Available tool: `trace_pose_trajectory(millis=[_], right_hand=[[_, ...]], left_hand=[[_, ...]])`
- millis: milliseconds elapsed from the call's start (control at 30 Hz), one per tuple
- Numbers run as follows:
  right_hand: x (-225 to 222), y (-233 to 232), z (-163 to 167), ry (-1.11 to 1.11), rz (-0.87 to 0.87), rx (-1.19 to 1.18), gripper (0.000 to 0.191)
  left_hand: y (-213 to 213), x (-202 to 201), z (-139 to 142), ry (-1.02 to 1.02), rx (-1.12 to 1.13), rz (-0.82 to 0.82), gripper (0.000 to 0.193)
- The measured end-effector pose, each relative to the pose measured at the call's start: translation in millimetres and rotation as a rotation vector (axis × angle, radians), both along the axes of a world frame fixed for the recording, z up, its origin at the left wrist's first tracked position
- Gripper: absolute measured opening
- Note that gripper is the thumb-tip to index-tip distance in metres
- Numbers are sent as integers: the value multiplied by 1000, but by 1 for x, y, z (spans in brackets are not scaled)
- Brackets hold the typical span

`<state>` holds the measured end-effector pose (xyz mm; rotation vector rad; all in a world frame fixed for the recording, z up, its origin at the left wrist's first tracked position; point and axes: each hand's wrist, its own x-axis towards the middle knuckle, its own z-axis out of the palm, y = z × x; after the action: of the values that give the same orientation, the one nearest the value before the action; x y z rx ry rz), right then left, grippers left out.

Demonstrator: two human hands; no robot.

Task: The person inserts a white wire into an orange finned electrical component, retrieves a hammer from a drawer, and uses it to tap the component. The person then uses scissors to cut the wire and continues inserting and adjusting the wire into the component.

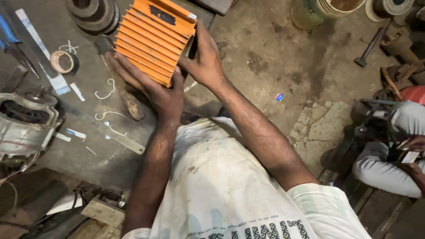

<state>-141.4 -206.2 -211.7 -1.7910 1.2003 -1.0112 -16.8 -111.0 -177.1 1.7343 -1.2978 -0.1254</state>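
a: what do the hands hold?

b: both hold an orange ribbed block [154,40] up over the dark work table [88,146]. the left hand [152,86] is under it, fingers spread flat along the bottom. the right hand [204,62] grips its side, fingers bent around the edge.

a: what lies near?

b: a roll of tape [63,62], bent white wire bits [105,93] and a grey motor [24,124].

Stained, cracked concrete floor [283,62]; dim light; cluttered metal worktop [88,146].

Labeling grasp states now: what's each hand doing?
Left hand: closed, holding the orange ribbed block from beneath.
Right hand: closed, gripping the same block's right side.
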Motion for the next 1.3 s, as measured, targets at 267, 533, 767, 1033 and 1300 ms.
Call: trace_pose_trajectory(millis=[267, 533, 767, 1033, 1300], right_hand=[[-6, -17, 15, 34, 71, -119, 76], [-3, -20, 16, 29, 29, -199, 60], [-14, -23, 7, 17, 121, -226, 74], [-48, -31, 31, -169, 327, -7, 67], [-38, -27, 52, 278, 228, -382, 101]], left_hand=[[-12, -19, -10, 37, -44, 76, 100], [-25, -19, -24, 71, -86, 134, 96], [-12, -21, -17, 166, -77, 63, 92], [-12, -19, 9, 73, -74, 37, 107], [0, -25, 14, 11, -29, 75, 98]])
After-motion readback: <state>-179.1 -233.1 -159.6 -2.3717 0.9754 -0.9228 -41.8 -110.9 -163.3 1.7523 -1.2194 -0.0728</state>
